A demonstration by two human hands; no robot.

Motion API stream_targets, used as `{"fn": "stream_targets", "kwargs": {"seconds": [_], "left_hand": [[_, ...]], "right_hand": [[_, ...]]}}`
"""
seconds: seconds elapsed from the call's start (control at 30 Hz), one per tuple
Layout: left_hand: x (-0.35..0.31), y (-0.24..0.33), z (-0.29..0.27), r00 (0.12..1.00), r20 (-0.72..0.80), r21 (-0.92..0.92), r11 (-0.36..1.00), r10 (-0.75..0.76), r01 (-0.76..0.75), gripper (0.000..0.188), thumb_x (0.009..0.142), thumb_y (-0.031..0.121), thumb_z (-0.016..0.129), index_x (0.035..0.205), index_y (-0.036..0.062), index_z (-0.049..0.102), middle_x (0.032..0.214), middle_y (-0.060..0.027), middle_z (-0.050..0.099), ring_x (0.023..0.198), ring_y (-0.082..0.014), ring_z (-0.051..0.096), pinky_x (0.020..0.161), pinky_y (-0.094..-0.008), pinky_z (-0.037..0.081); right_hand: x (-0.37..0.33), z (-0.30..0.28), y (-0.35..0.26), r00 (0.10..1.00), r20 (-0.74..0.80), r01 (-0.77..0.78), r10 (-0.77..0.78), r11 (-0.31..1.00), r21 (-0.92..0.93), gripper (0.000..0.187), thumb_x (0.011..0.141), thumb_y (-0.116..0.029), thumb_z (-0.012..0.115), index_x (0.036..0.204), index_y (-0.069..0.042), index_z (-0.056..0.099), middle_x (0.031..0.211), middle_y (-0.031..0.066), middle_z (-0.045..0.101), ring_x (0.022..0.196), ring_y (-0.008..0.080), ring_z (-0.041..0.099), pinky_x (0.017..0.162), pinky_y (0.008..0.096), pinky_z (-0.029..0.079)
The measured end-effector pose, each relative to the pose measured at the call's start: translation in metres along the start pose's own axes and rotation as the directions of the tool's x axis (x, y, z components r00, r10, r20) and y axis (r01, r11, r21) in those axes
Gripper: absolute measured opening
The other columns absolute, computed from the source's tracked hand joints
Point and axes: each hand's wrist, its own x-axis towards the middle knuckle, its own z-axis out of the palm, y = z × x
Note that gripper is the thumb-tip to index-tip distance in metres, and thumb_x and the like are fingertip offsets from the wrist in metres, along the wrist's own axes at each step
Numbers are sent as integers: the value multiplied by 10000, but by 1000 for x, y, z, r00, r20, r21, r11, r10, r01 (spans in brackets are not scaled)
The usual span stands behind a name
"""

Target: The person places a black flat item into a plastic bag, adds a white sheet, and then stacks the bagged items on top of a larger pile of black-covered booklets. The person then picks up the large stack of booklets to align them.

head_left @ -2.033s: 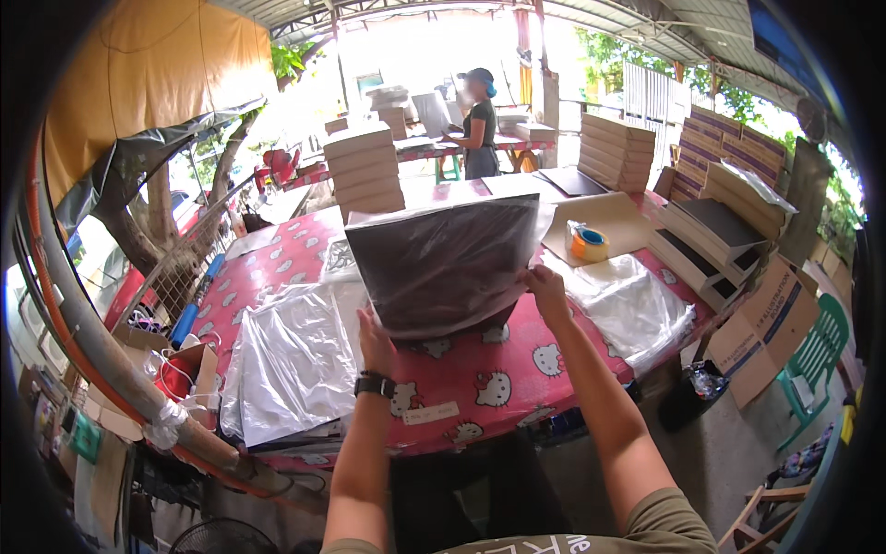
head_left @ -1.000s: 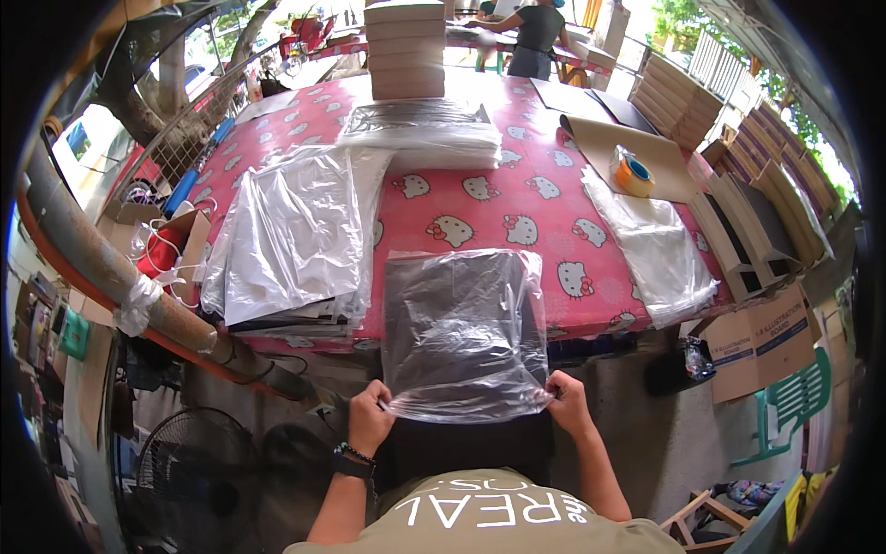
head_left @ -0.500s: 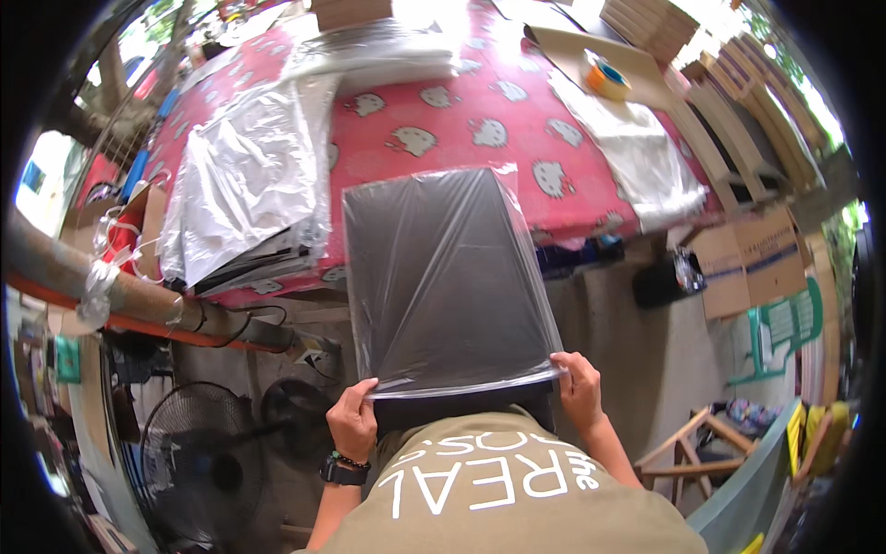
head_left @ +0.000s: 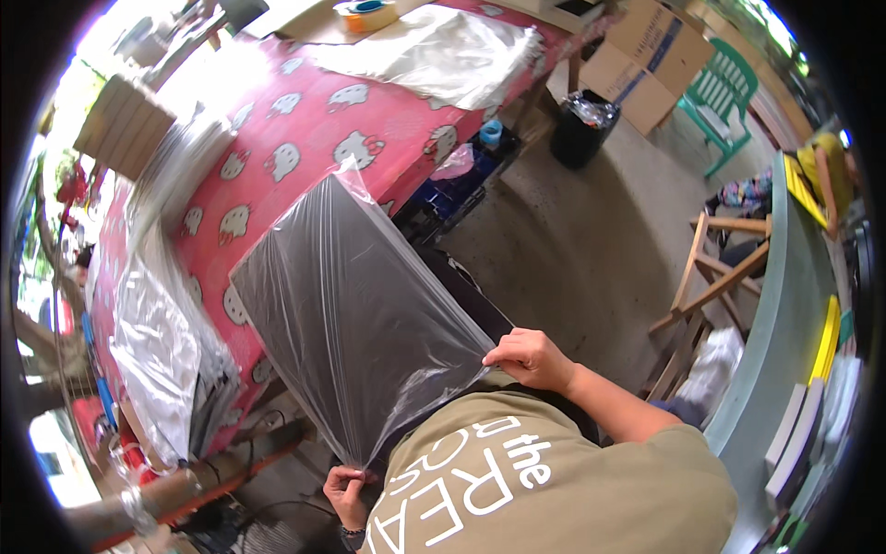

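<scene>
A flat black board [head_left: 323, 263] lies inside a clear plastic bag [head_left: 420, 392], tilted between my body and the table's near edge. Its far end rests on the pink table cover. My left hand [head_left: 347, 497] is closed on the bag's near left corner, with thumb and fingers pinched together. At the near right corner, my right hand [head_left: 533, 358] pinches the plastic too. Between the two hands the film is pulled into creases running across the board. Past its far corner, a loose flap of plastic [head_left: 353, 177] sticks out.
The table [head_left: 305, 120] has a pink patterned cover. Clear plastic bags [head_left: 157, 314] lie on its left side, white plastic sheets [head_left: 452, 55] and tape rolls [head_left: 366, 13] at the far side. A black bin [head_left: 580, 138], a green chair [head_left: 722, 92], a wooden frame [head_left: 706, 268] and another person [head_left: 824, 175] are to the right.
The view has swung to the right. The bagged board now lies slanted in view, and its film is more creased. Both hands still grip the near corners.
</scene>
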Motion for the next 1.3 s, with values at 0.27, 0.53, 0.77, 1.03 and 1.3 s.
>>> {"fn": "stream_targets", "kwargs": {"seconds": [0.27, 0.53, 0.77, 1.03, 1.3], "left_hand": [[16, -17, -11, 998, 60, -57, 998, -28, 31, 52, 648, -27, 499, 692, -21, 527, 907, -154, 565, 816, -213, 561, 666, -290, 497], [55, -41, 40, 988, -61, -632, 771, -142, 72, 601, 788, 328, 597, 1263, 110, 301, 1278, -86, 367, 1136, -236, 390, 928, -413, 332], [62, -63, 39, 907, -406, -298, 955, -114, -14, 317, 830, 215, 590, 1083, 36, 525, 880, -1, 567, 763, -80, 523, 612, -226, 465], [61, 54, 39, 869, -401, -66, 937, 291, -344, 171, 821, 71, 580, 978, 7, 595, 744, 0, 567, 615, -46, 512, 500, -195, 470], [80, 116, -25, 596, -741, 39, 906, 310, -422, 328, 885, 128, 475, 1205, 54, 477, 640, 0, 538, 496, -29, 447, 415, -175, 375]], "right_hand": [[21, -44, 15, 836, 399, -527, 377, 755, 391, 152, 704, -19, 542, 819, -15, 642, 728, 51, 616, 639, 87, 543, 610, 226, 429], [90, 29, 46, 750, 322, -631, 578, 479, 610, 596, 785, -383, 596, 1208, -2, 420, 1185, 80, 474, 1042, 179, 458, 912, 308, 333], [58, 44, 41, 700, 527, -702, 481, 600, 384, 372, 733, -156, 658, 1044, 22, 559, 956, 45, 598, 865, 124, 525, 799, 268, 414], [89, 39, 30, 800, 495, -598, 339, 515, 614, 199, 767, -54, 559, 954, 13, 547, 804, 81, 597, 599, 174, 595, 545, 284, 492], [279, 128, -74, 845, 528, -503, 84, 459, 732, 178, 824, -58, 507, 990, -10, 465, 740, 65, 528, 471, 151, 521, 403, 254, 436]]}}
